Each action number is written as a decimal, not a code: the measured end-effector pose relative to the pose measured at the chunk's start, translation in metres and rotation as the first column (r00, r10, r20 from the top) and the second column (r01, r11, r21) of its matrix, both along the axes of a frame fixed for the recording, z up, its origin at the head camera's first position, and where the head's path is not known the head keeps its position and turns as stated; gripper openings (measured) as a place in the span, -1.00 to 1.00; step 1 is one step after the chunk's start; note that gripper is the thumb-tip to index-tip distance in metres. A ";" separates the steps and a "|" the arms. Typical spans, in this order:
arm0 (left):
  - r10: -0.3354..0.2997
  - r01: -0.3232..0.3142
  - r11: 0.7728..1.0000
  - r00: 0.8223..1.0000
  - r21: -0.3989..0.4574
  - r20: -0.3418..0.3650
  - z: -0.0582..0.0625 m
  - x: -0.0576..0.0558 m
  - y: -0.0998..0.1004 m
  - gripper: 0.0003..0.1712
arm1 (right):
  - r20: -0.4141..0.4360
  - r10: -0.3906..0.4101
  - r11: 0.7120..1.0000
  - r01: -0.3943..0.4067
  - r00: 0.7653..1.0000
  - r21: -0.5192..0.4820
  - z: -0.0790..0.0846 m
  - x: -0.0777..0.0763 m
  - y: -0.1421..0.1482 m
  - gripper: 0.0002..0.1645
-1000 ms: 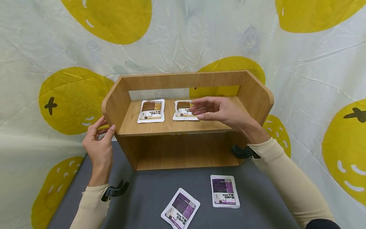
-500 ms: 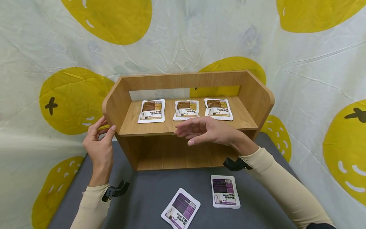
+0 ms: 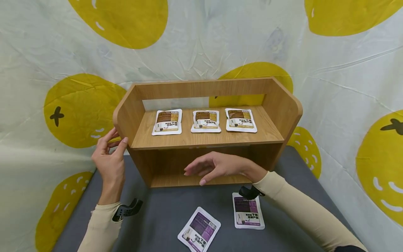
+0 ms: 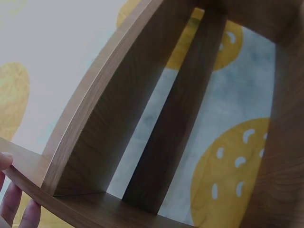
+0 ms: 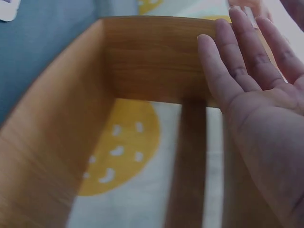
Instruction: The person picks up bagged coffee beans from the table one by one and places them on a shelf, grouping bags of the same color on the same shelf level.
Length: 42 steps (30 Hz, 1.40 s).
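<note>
A two-tier wooden shelf (image 3: pixel 207 144) stands on the dark grey table. My left hand (image 3: pixel 110 162) grips the front edge of its left side panel, thumb on one face and fingers round the other; the left wrist view shows the fingers (image 4: pixel 10 202) at that panel's edge. My right hand (image 3: pixel 221 166) hovers before the lower compartment, fingers extended and nothing held. Three white packets with brown labels lie in a row on the upper board: a left one (image 3: pixel 167 121), a middle one (image 3: pixel 206 121) and a right one (image 3: pixel 241 120).
Two white packets with purple labels lie on the table (image 3: pixel 163 213) before the shelf: a slanted one (image 3: pixel 199 229), and a straighter one (image 3: pixel 248 215) partly hidden by the right wrist strap. A white cloth (image 3: pixel 195 42) with yellow fruit prints hangs behind.
My right hand has drawn down and toward me from the upper board to in front of the lower compartment, uncovering the right brown-label packet. The left hand stays on the side panel.
</note>
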<state>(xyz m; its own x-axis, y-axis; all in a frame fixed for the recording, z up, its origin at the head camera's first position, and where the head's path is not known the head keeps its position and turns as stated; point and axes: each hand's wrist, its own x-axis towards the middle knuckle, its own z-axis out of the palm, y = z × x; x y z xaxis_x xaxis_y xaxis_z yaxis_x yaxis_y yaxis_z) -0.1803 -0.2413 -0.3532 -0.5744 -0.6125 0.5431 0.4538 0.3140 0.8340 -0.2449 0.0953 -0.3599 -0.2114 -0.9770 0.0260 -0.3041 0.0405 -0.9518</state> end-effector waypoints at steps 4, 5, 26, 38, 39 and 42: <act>-0.003 0.003 1.000 1.000 -0.002 -0.003 0.001 0.000 0.000 -0.52 | -0.017 0.002 1.000 -0.001 1.000 0.022 -0.021 -0.002 -0.007 -0.35; -0.003 0.003 1.000 1.000 -0.002 -0.003 0.001 0.000 0.001 -0.52 | -0.012 0.002 1.000 -0.001 1.000 0.023 -0.025 -0.003 -0.008 -0.35; -0.017 0.017 1.000 1.000 -0.004 0.008 0.000 0.002 0.001 -0.53 | 0.095 -0.039 0.994 0.029 0.995 0.109 -0.094 -0.010 -0.018 -0.35; -0.027 0.027 1.000 1.000 -0.002 -0.002 0.000 0.001 0.000 -0.51 | 0.067 -0.074 0.978 0.059 0.995 0.199 -0.139 0.006 -0.024 -0.39; -0.027 0.027 1.000 1.000 -0.001 -0.002 0.000 0.001 0.000 -0.51 | 0.048 -0.083 0.975 0.071 0.995 0.209 -0.141 0.008 -0.024 -0.40; -0.028 0.028 1.000 1.000 0.000 -0.003 0.000 0.001 0.000 -0.52 | 0.010 -0.098 0.964 0.092 0.995 0.249 -0.148 0.012 -0.023 -0.43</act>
<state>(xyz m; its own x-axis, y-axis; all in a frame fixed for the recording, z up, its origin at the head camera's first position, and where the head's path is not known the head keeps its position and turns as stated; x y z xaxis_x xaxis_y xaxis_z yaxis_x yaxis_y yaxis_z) -0.1793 -0.2409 -0.3531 -0.5897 -0.5961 0.5449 0.4646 0.3015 0.8326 -0.2333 0.0720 -0.5075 -0.3012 -0.9277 -0.2206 -0.2663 0.3040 -0.9147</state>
